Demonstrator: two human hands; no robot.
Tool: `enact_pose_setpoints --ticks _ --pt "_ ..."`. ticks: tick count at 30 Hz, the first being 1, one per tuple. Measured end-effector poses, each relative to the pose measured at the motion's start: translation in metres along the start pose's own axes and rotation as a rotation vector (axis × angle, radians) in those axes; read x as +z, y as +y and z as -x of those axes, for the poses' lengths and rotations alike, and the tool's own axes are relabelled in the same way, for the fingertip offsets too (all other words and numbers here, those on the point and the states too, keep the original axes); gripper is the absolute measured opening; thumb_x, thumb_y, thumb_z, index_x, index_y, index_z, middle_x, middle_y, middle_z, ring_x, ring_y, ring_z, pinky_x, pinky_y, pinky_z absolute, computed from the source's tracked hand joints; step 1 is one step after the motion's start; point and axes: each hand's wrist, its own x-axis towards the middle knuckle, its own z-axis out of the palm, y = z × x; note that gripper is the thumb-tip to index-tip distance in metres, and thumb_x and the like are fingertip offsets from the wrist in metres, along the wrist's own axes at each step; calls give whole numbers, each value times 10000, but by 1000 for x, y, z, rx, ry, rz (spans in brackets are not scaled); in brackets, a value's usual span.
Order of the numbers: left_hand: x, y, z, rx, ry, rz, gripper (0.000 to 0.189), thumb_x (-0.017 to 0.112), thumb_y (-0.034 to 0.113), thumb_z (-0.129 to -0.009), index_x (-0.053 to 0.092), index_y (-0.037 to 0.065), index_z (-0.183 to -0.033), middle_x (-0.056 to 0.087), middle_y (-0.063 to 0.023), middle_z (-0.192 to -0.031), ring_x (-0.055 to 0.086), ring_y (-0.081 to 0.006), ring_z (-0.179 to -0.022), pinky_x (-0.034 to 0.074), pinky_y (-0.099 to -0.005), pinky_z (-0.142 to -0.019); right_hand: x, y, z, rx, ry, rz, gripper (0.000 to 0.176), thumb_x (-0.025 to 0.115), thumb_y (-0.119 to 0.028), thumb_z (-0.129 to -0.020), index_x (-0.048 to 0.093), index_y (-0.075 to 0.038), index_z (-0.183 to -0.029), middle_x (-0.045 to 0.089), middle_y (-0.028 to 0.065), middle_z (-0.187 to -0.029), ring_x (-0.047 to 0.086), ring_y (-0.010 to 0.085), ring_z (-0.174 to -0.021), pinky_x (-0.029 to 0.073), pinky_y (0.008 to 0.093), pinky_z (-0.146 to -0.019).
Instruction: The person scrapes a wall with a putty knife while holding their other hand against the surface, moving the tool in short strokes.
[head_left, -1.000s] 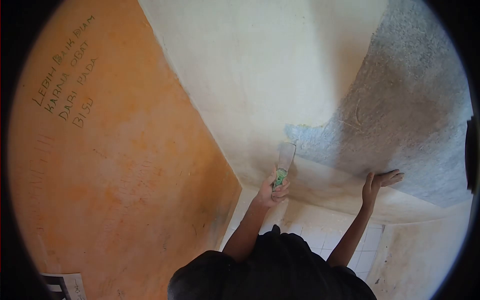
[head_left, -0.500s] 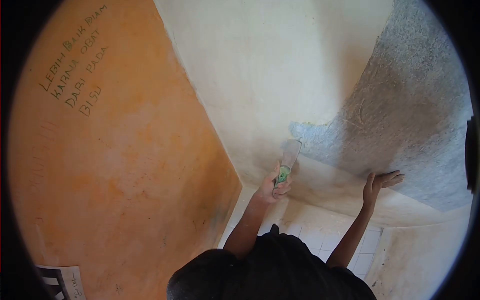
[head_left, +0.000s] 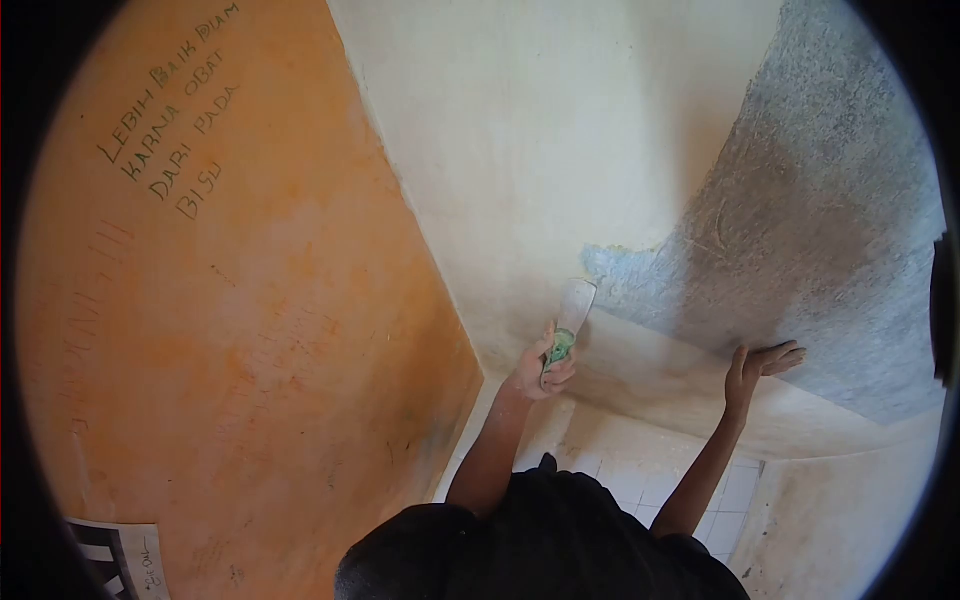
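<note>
My left hand (head_left: 540,373) is wrapped round the green handle of a scraper (head_left: 577,305). Its broad, flat blade points up the wall, with the tip beside the lower left end of a rough grey patch (head_left: 800,210). Around the tip, the pale painted wall (head_left: 530,130) borders that patch along a ragged edge. Farther right, my right hand (head_left: 765,364) lies flat with fingers stretched out to the right, over the patch's lower border. Nothing shows in it.
An orange wall (head_left: 330,300) with handwriting meets the pale wall at a corner on the left. A printed sheet (head_left: 140,560) is at its lower left. White tiles (head_left: 725,495) show below, behind my black-clothed body (head_left: 540,540).
My left hand and the scraper have shifted slightly left, and the blade now looks brighter. My right hand stays in place. The orange wall sits slightly farther right in view.
</note>
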Motion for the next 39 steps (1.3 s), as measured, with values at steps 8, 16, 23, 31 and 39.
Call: enact_pose_setpoints --ticks 8,16,23,31,39 --pt "-10 5 -5 19 -137 -19 573 332 584 -952 544 63 -844 372 36 -571 313 -61 -408 241 -199 -335 0 6 3 -12 8 19 976 432 -567 -926 -160 4 -1452 -238 312 -1477 -248 447 -1368 -121 566 -1082" --pt "-19 -5 -10 -38 -52 -2 579 339 594 -948 537 60 -848 375 31 -547 309 -52 -375 221 -184 -312 -1 4 -1 -22 10 7 984 456 -552 -921 -153 9 -1452 -226 314 -1480 -248 448 -1368 -125 567 -1082" --pt "44 20 -23 11 -64 -69 576 322 593 -953 525 73 -816 355 31 -534 291 -56 -379 214 -190 -314 -1 -4 2 6 4 -5 995 451 -585 -910 -138 -1 -1459 -223 321 -1477 -230 466 -1368 -122 600 -1066" --pt "15 -3 0 -20 62 -37 598 306 607 -952 516 63 -819 360 40 -551 291 -55 -385 223 -195 -323 -3 2 2 29 6 9 1006 449 -599 -905 -142 -1 -1459 -223 321 -1477 -222 463 -1371 -119 597 -1070" --pt "19 3 2 -45 -40 -28 596 319 582 -961 531 35 -852 366 38 -579 305 -48 -412 220 -191 -335 2 4 -1 -9 27 21 997 445 -583 -913 -142 15 -1454 -221 323 -1478 -233 456 -1371 -125 576 -1078"
